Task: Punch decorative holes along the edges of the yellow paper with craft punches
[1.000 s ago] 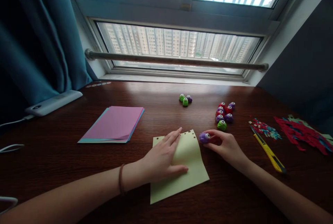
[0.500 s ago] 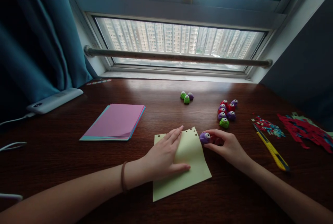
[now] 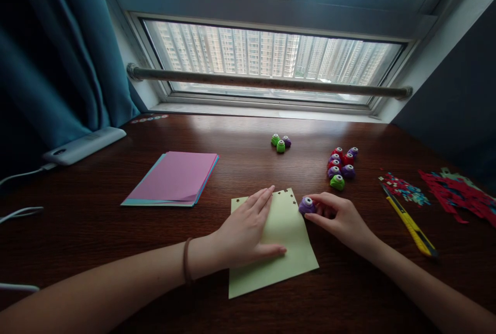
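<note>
Under my left hand (image 3: 248, 230) lies a sheet of pale yellow paper (image 3: 290, 251), turned slightly on the desk. That hand is flat, its fingers stretched toward the far edge and its thumb apart. Small star-shaped holes run along the paper's far edge and down to its right corner. My right hand (image 3: 339, 217) pinches a purple craft punch (image 3: 307, 206) between thumb and fingers. The punch sits at the paper's upper right edge, its white top facing up. Whether the paper is inside its slot I cannot tell.
Several coloured punches (image 3: 336, 166) stand to the right, with a smaller group (image 3: 281, 143) farther back. A yellow utility knife (image 3: 411, 225) lies beside confetti (image 3: 405, 189) and red paper scraps (image 3: 457, 194). Left are stacked coloured sheets (image 3: 174, 176) and a white device (image 3: 85, 146) with a cable.
The view has shifted slightly. The purple punch has tipped more upright in my right hand, its white top now turned upward. My left hand stays flat on the paper.
</note>
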Tool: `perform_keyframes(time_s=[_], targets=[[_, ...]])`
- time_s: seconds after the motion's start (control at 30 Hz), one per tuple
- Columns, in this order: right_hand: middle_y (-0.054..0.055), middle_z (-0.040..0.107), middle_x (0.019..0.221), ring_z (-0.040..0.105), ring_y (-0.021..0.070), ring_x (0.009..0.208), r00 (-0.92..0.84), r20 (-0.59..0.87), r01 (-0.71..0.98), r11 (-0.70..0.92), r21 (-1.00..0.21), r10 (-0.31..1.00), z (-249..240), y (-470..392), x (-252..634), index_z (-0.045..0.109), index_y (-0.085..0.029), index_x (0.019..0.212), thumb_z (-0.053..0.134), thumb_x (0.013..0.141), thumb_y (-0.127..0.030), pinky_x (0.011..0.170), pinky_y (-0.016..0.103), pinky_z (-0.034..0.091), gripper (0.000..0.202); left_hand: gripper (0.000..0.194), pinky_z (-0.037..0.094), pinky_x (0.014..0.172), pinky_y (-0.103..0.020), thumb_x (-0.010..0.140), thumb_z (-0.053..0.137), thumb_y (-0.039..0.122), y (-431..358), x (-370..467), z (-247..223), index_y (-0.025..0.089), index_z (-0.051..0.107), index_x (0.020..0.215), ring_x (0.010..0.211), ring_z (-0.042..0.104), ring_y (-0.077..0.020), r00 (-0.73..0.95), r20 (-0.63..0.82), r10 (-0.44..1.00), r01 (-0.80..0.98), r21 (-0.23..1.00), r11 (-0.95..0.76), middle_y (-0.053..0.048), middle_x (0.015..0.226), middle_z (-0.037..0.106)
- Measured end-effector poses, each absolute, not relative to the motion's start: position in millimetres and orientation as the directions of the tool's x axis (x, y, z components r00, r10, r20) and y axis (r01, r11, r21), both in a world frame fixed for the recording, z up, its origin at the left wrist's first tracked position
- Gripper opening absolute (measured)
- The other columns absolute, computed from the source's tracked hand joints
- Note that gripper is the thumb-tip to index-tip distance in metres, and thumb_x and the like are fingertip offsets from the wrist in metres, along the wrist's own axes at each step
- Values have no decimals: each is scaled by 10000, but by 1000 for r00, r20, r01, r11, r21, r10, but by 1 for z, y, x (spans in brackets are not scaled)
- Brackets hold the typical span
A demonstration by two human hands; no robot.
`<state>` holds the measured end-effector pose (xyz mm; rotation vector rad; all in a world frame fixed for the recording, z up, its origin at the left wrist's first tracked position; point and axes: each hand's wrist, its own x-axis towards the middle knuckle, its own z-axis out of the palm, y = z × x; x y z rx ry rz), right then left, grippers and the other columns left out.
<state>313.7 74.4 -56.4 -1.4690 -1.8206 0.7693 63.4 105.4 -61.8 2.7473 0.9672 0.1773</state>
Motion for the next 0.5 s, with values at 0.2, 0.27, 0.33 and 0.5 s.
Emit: perform_keyframes(time_s=[0.2, 0.27, 0.33, 0.5], targets=[[16, 547, 743, 462, 131, 601, -123, 138, 603, 185, -776, 983, -59, 75, 315, 646, -199, 1035, 657, 751, -309, 537, 248, 403, 305, 1011, 159, 1112, -381, 760, 395, 768, 105, 63, -62, 35, 158, 1415, 1357, 92, -282, 777, 34, 629, 604, 242, -760, -159, 1475, 73], [11, 542, 741, 461, 129, 603, -128, 132, 595, 183, -783, 983, -59, 75, 315, 645, -200, 1039, 657, 753, -308, 537, 246, 396, 305, 1009, 157, 1112, -375, 761, 398, 766, 105, 63, -62, 36, 159, 1415, 1357, 96, -280, 776, 34, 630, 605, 239, -759, -157, 1475, 75], [8, 540, 746, 462, 129, 613, -137, 128, 586, 184, -789, 982, -58, 75, 314, 641, -201, 1049, 654, 759, -309, 540, 246, 391, 310, 1009, 151, 1114, -368, 762, 393, 768, 105, 64, -61, 34, 161, 1414, 1357, 96, -276, 775, 28, 632, 609, 233, -758, -154, 1476, 72], [4, 534, 742, 452, 126, 607, -155, 123, 587, 192, -787, 980, -57, 74, 312, 639, -207, 1059, 656, 765, -298, 543, 247, 384, 308, 1018, 128, 1115, -353, 764, 357, 782, 104, 64, -61, 27, 156, 1415, 1361, 74, -268, 772, 3, 636, 621, 214, -754, -143, 1480, 48]])
